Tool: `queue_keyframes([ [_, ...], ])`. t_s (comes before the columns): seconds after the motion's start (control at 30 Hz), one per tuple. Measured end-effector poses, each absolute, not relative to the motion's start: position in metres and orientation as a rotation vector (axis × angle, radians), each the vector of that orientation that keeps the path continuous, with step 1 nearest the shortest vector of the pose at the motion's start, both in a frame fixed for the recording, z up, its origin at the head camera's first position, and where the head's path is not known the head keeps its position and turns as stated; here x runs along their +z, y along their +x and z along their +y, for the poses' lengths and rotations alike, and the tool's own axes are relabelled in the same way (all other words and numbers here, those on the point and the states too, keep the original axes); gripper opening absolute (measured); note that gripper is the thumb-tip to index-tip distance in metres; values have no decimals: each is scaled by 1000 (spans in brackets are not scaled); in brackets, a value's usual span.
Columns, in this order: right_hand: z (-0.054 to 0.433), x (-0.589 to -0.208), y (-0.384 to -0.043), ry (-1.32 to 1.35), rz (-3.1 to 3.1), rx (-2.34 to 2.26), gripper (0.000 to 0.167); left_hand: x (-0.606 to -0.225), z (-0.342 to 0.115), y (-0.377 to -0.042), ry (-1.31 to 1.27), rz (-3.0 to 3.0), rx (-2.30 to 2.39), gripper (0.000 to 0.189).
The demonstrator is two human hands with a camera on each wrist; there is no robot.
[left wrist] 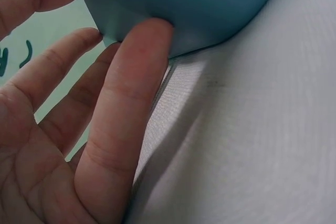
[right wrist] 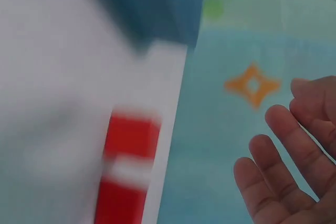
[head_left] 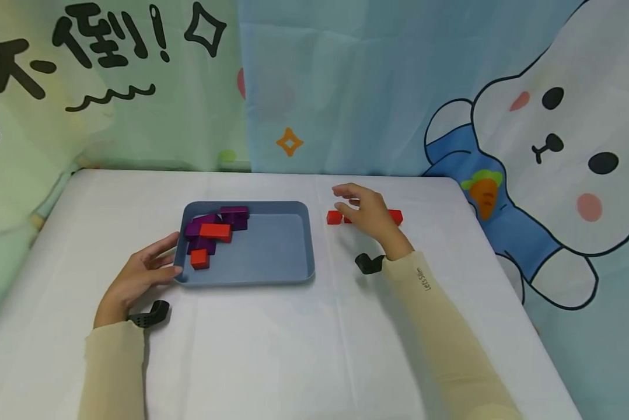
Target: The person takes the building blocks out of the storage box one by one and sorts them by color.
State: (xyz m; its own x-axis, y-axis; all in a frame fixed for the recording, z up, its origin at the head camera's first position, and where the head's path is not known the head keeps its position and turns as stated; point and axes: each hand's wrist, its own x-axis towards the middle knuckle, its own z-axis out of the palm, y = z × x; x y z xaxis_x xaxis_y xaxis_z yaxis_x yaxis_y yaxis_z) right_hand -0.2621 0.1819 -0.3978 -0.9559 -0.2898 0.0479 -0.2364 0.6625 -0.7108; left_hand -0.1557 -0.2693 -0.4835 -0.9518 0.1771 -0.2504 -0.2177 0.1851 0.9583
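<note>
My left hand point(head_left: 143, 274) rests against the left side of the blue-grey tray point(head_left: 262, 284). Its fairly straight fingertips touch the tray's outer wall point(left wrist: 199, 19). Inside the tray's left part lie several purple blocks point(head_left: 234, 217), a red block point(head_left: 216, 232) on top of them and another red block point(head_left: 200, 259) nearer the front. To the right of the tray, my right hand point(head_left: 369, 216) hovers over a row of red blocks point(head_left: 334, 217), fingers loosely bent and holding nothing. It partly hides the row; a red block point(right wrist: 132, 136) shows blurred and apart from the fingers in the right wrist view.
A white cloth covers the table point(head_left: 262, 350). Behind it hangs a printed curtain point(head_left: 346, 87) with a white cartoon animal. Each wrist wears a black band point(head_left: 151, 315).
</note>
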Motion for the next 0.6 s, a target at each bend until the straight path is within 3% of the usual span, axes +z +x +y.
queue_keyframes([
  [0.6, 45, -427, -266, -708, 2502, -1254, 37, -487, -271, -161, -32, 2161, 1853, 87],
])
